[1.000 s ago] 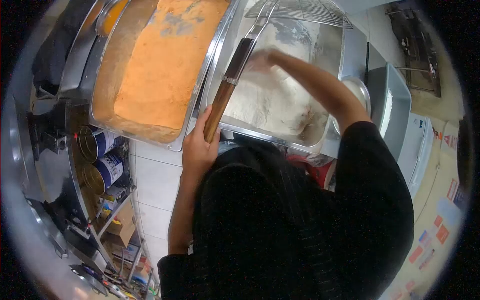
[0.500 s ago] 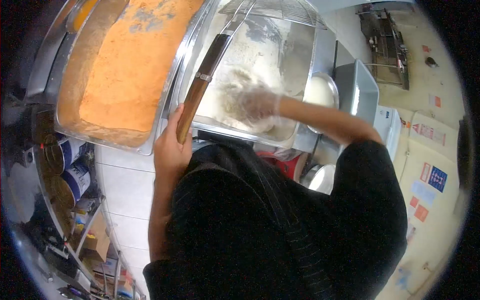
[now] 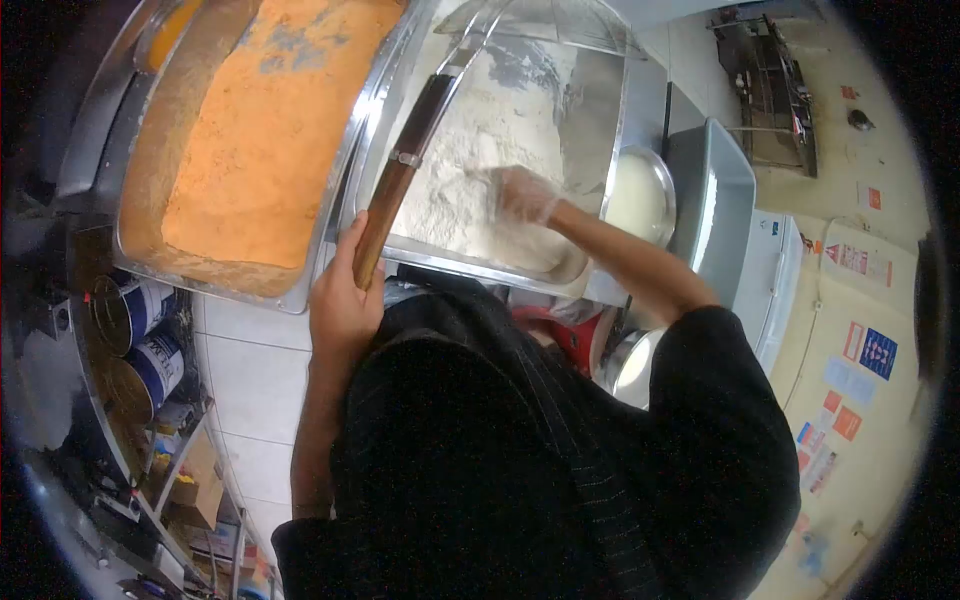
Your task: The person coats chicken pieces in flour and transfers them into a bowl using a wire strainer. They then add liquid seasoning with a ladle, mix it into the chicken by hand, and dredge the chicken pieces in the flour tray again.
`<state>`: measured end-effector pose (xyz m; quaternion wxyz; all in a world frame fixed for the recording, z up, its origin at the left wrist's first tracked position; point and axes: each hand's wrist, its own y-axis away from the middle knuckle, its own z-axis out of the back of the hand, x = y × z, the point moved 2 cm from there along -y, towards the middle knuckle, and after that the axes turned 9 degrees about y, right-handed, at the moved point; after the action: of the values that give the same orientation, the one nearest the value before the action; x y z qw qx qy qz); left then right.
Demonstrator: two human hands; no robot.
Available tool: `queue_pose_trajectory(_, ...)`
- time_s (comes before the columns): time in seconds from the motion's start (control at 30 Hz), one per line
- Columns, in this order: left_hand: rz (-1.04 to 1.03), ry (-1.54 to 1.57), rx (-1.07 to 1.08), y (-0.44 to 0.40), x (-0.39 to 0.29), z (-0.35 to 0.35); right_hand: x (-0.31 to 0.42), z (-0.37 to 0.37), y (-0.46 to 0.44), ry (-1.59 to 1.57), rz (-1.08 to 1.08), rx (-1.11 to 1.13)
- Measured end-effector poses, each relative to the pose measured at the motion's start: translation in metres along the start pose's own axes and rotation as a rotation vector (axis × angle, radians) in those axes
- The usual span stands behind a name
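Observation:
My left hand (image 3: 345, 290) is wrapped round the lower end of a wooden handle (image 3: 405, 165). The handle belongs to a wire skimmer (image 3: 570, 22), whose round mesh head lies across the far part of a metal pan (image 3: 482, 268). White flour (image 3: 455, 205) covers much of that pan's bottom. Inside the pan, my right hand (image 3: 525, 198) wears a clear plastic glove and is at the flour, right of its middle. Its fingers look curled in; whatever they hold, if anything, is hidden.
Left of the flour pan stands a deep metal pan (image 3: 135, 225) of orange powder (image 3: 250, 170). To the right are a round bowl of pale liquid (image 3: 640, 195) and a grey tub (image 3: 740, 155). Below sit a red container (image 3: 590, 340), a metal pot (image 3: 625, 365) and blue-and-white cans (image 3: 155, 365).
My right hand, blurred by motion before, has shifted slightly right and shows more sharply; the right elbow has dropped a little. The flour cloud around it has gone. My left hand keeps its grip.

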<state>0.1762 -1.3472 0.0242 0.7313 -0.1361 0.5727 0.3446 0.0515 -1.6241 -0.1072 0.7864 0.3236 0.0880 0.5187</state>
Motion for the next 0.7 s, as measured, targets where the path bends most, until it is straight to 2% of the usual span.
queue_pose_trajectory(0.03, -0.038, -0.014, 0.000, 0.001, 0.001, 0.000, -0.011, -0.006, -0.001, 0.148, 0.195, -0.065)
queue_pose_trajectory(0.1, -0.072, -0.031, -0.010, 0.000, 0.003, 0.000, -0.028, 0.018, 0.010, -0.472, 0.282, 0.002)
queue_pose_trajectory(0.13, -0.084, -0.026, -0.009, 0.000, 0.004, -0.001, -0.021, 0.050, 0.018, -0.877, 0.233, 0.118)
queue_pose_trajectory(0.2, -0.124, -0.031, -0.014, 0.000, 0.004, -0.002, -0.039, 0.071, 0.009, -1.287, 0.182, 0.247)
queue_pose_trajectory(0.27, -0.091, -0.037, -0.006, 0.000, 0.000, -0.002, -0.106, 0.087, -0.058, -1.023, 0.062, 0.270)
queue_pose_trajectory(0.33, -0.069, -0.045, 0.013, 0.000, -0.001, -0.002, -0.116, 0.083, -0.077, -0.905, 0.007, 0.266)
queue_pose_trajectory(0.37, -0.066, -0.052, 0.016, 0.001, 0.000, -0.003, -0.092, 0.085, -0.086, -0.225, 0.335, 0.001)
queue_pose_trajectory(0.43, -0.061, -0.070, 0.005, -0.002, 0.001, -0.004, -0.044, 0.090, -0.109, 0.319, 0.489, 0.000)
queue_pose_trajectory(0.5, -0.089, -0.072, -0.009, -0.001, 0.001, -0.005, 0.013, 0.074, -0.135, 0.149, 0.359, 0.483)
queue_pose_trajectory(0.53, -0.070, -0.060, -0.008, -0.001, 0.000, -0.005, 0.043, 0.058, -0.131, 0.145, 0.326, 0.595)
queue_pose_trajectory(0.6, -0.055, -0.062, -0.009, -0.001, -0.002, -0.005, 0.095, 0.045, -0.092, 0.276, 0.389, 0.442)
queue_pose_trajectory(0.7, -0.008, -0.067, -0.007, 0.001, -0.006, -0.004, 0.103, 0.017, -0.057, 0.341, 0.395, 0.298)
